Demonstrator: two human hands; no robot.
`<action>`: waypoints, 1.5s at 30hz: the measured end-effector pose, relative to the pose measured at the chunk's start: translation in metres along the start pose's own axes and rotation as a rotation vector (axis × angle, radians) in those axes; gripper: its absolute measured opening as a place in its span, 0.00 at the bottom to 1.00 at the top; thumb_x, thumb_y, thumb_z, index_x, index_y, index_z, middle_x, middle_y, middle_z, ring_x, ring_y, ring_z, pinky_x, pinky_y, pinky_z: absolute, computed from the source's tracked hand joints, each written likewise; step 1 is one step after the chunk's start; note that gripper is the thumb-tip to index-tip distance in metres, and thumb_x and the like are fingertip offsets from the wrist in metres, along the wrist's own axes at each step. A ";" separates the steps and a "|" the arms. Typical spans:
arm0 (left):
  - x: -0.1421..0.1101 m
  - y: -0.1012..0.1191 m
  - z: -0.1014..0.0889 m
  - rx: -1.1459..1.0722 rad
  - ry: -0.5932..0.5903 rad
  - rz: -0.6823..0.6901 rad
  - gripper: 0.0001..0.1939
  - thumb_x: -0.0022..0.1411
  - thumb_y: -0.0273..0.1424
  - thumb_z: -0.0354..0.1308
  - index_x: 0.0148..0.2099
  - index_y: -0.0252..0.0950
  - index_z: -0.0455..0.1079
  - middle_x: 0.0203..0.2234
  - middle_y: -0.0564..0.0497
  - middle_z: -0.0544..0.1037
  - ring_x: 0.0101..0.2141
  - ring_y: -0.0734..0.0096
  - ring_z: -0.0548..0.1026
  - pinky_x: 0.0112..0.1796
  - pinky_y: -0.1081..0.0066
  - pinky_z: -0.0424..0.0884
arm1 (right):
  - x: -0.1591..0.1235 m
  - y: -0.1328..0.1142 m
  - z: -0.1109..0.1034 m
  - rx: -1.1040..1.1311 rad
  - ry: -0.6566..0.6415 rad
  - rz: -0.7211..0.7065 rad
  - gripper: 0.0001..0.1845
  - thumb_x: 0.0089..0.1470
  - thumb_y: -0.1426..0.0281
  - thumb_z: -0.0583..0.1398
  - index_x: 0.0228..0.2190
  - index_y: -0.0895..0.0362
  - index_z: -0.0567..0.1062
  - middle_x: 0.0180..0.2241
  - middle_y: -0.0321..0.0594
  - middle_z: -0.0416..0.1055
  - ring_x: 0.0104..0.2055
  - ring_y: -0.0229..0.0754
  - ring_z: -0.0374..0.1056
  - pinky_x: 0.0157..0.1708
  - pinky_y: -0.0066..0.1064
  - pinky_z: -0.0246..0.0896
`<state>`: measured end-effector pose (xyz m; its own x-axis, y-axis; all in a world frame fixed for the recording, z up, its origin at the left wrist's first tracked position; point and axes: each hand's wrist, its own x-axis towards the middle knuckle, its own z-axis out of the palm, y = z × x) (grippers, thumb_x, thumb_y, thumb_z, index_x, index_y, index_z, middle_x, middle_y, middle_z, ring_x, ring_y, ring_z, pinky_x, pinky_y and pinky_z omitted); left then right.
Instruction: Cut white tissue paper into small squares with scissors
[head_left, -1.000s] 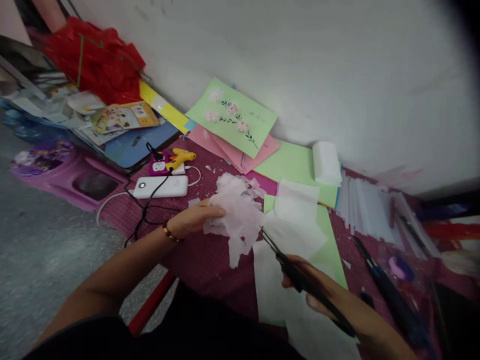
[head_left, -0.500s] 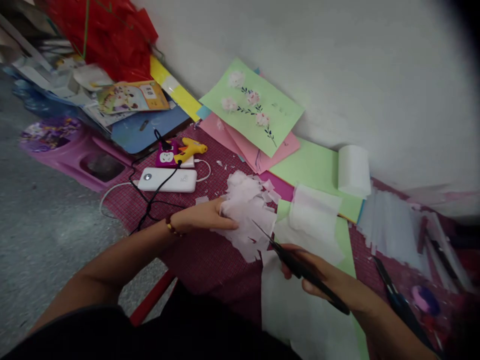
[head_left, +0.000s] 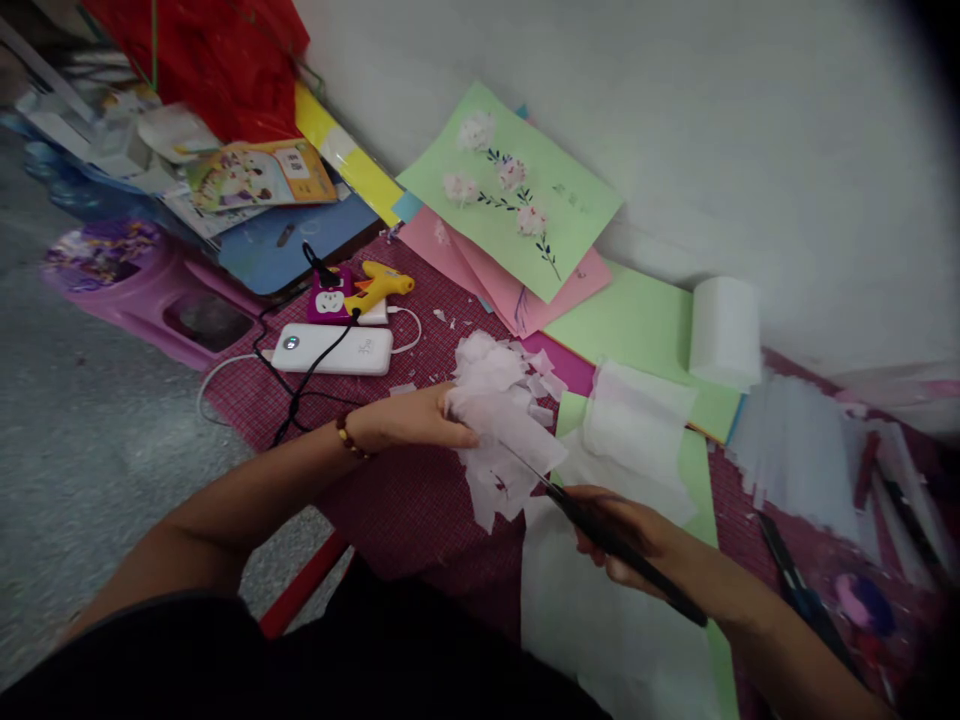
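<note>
The tissue [head_left: 502, 405] is right of the power bank [head_left: 337, 349], in front of the card [head_left: 506, 225]; the roll [head_left: 725, 332] stands farther right. On the bench [head_left: 427, 525], the glue gun [head_left: 381, 285] lies behind the power bank.

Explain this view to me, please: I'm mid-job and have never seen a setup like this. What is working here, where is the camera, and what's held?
There is no machine: these are a person's own bare hands. The camera is worn on the head, looking forward and down. The left hand, with a beaded bracelet at the wrist, holds thin white paper. The right hand holds black-handled scissors, their tips at that paper. On the checked red cloth are a white power bank and a yellow glue gun. Further back, a green sheet with pale flowers lies over pink sheets.
</note>
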<state>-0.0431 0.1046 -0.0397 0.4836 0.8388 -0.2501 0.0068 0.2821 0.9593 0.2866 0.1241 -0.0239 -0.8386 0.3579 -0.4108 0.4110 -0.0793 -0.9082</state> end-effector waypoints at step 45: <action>0.012 -0.025 0.028 -0.262 -0.062 -0.186 0.16 0.52 0.42 0.66 0.33 0.32 0.75 0.24 0.52 0.78 0.22 0.79 0.72 0.28 0.78 0.69 | -0.002 -0.002 0.022 -0.007 0.134 0.105 0.28 0.55 0.59 0.60 0.57 0.47 0.64 0.33 0.42 0.69 0.33 0.46 0.67 0.33 0.36 0.66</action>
<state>-0.0134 0.0942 -0.0633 0.5480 0.7338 -0.4015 -0.1213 0.5446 0.8299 0.2797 0.1028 -0.0228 -0.7358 0.4686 -0.4889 0.4972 -0.1162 -0.8598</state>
